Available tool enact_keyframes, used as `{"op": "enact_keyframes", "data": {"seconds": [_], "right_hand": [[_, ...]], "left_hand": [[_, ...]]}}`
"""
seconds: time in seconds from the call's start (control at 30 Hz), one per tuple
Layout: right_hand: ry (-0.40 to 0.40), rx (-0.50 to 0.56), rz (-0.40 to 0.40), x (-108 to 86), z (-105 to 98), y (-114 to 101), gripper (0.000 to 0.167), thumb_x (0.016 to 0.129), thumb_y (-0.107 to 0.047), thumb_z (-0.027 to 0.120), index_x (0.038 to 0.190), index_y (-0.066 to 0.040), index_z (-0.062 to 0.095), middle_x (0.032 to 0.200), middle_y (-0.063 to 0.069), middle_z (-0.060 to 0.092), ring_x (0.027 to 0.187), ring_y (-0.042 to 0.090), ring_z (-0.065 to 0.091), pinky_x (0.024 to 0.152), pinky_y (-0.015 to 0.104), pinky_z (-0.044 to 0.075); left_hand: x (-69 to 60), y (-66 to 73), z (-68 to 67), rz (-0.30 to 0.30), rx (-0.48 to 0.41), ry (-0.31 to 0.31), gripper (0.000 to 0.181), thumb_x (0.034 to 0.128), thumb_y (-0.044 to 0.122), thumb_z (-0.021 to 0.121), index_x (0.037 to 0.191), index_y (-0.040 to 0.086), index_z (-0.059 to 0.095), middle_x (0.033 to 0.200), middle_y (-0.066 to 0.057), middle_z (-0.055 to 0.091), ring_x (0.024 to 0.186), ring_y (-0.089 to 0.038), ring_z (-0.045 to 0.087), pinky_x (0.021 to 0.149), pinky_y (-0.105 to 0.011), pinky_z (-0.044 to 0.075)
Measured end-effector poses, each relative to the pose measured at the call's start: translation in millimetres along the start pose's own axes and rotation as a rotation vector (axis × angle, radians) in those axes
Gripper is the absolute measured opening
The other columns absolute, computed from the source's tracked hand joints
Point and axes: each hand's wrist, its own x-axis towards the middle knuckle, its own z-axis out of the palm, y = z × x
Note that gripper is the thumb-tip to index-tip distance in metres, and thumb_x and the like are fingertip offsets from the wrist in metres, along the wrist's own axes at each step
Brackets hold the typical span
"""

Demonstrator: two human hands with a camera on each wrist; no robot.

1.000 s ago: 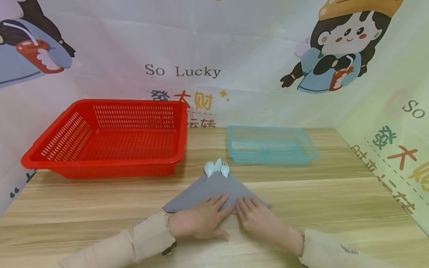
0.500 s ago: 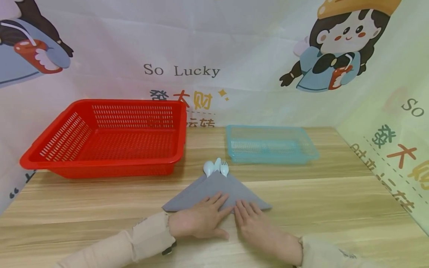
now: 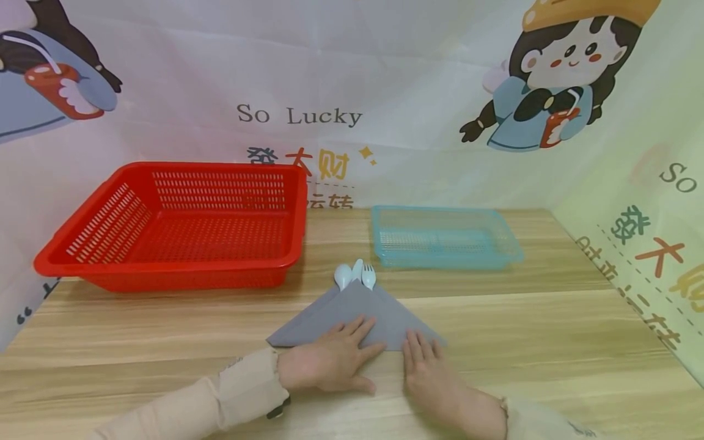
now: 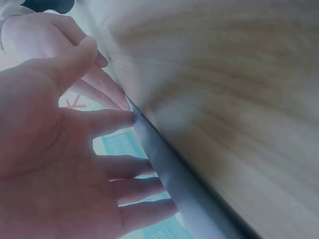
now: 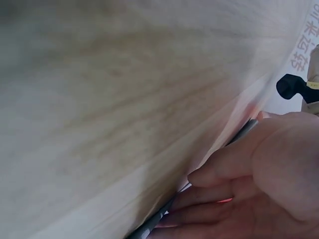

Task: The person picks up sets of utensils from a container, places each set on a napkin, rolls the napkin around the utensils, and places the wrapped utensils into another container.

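Observation:
A grey napkin (image 3: pixel 379 315), folded into a triangle, lies on the wooden table with its point away from me. Out of that point stick a white plastic spoon (image 3: pixel 343 276), a knife (image 3: pixel 357 269) and a fork (image 3: pixel 368 277); their lower parts are hidden by the cloth. My left hand (image 3: pixel 335 360) rests with spread, straight fingers on the middle of the napkin. To its right, my right hand (image 3: pixel 431 376) touches the near folded edge with straight fingertips. In the left wrist view, the fingers (image 4: pixel 144 214) meet the grey fold.
A red plastic basket (image 3: pixel 181 269) stands at the back left. Behind the napkin to the right is a smaller light blue basket (image 3: pixel 445 266). A printed cloth (image 3: pixel 418 122) hangs at the back of the wooden table (image 3: pixel 550 342).
My right hand has shifted a little to the right along the napkin's near edge, away from the left hand. The left hand, napkin and cutlery stay put.

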Motion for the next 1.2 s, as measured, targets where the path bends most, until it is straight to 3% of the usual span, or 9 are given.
{"op": "enact_keyframes", "data": {"seconds": [0.13,0.2,0.3,0.37,0.43,0.67,0.9,1.2], "right_hand": [[-0.011,0.041,0.034,-2.1,0.0,4.8,0.038,0.083,-0.01,0.055,0.115,0.011,0.052,0.122,0.028,0.047,0.113,0.037,0.047,0.086,0.046,0.044],[0.061,0.056,0.037,0.4,-0.1,8.1,0.034,0.084,-0.012,0.056,0.108,0.012,0.056,0.115,0.027,0.053,0.106,0.035,0.053,0.081,0.043,0.047],[0.22,0.112,0.062,8.3,1.0,13.3,0.027,0.081,-0.017,0.061,0.087,0.009,0.064,0.088,0.017,0.061,0.081,0.026,0.06,0.065,0.035,0.052],[0.319,0.151,0.092,14.5,1.6,16.5,0.026,0.078,-0.02,0.065,0.073,0.005,0.063,0.071,0.009,0.056,0.065,0.02,0.056,0.053,0.031,0.049],[0.342,0.184,0.125,19.3,1.4,19.0,0.026,0.076,-0.022,0.067,0.066,0.001,0.06,0.064,0.005,0.05,0.058,0.017,0.051,0.047,0.03,0.045],[0.244,0.308,0.209,31.3,-2.9,26.7,0.027,0.072,-0.021,0.071,0.07,0.003,0.059,0.065,0.007,0.047,0.056,0.016,0.045,0.047,0.027,0.043],[0.089,0.503,0.298,40.9,-8.3,39.8,0.05,0.067,-0.028,0.076,0.093,0.008,0.055,0.077,0.015,0.052,0.068,0.024,0.051,0.057,0.035,0.048],[-0.043,0.607,0.332,43.2,-9.3,49.3,0.058,0.066,-0.035,0.076,0.101,0.006,0.052,0.083,0.014,0.051,0.07,0.022,0.052,0.06,0.035,0.048]], "left_hand": [[0.6,-0.4,0.1,0.002,0.009,0.01,0.065,0.0838,0.054,0.046,0.138,0.021,0.033,0.146,-0.014,0.016,0.133,-0.03,0.017,0.104,-0.044,0.025],[0.7,-0.4,-0.2,0.002,0.01,0.015,0.065,0.0838,0.055,0.046,0.138,0.02,0.034,0.146,-0.014,0.017,0.133,-0.03,0.017,0.103,-0.044,0.025],[1.2,-0.2,-0.8,-0.001,0.003,0.02,0.066,0.0836,0.055,0.045,0.138,0.019,0.035,0.146,-0.015,0.017,0.133,-0.031,0.018,0.103,-0.045,0.025],[1.4,-0.1,-1.3,-0.001,0.001,0.024,0.066,0.0834,0.055,0.045,0.137,0.018,0.035,0.146,-0.015,0.017,0.133,-0.031,0.018,0.103,-0.045,0.025],[1.9,-0.1,-1.5,-0.002,-0.003,0.028,0.067,0.0836,0.055,0.046,0.137,0.017,0.035,0.146,-0.015,0.017,0.133,-0.031,0.018,0.103,-0.045,0.024],[3.7,1.4,-2.5,-0.009,-0.015,0.035,0.068,0.084,0.055,0.046,0.137,0.014,0.035,0.145,-0.015,0.019,0.132,-0.031,0.019,0.103,-0.046,0.025],[6.0,2.2,-2.5,-0.02,-0.009,0.035,0.067,0.0838,0.056,0.046,0.136,0.015,0.037,0.145,-0.015,0.021,0.132,-0.031,0.021,0.102,-0.046,0.027],[6.5,5.1,-2.0,-0.044,-0.021,0.023,0.067,0.0827,0.057,0.046,0.135,0.016,0.038,0.145,-0.013,0.022,0.132,-0.029,0.02,0.102,-0.048,0.026]]}}
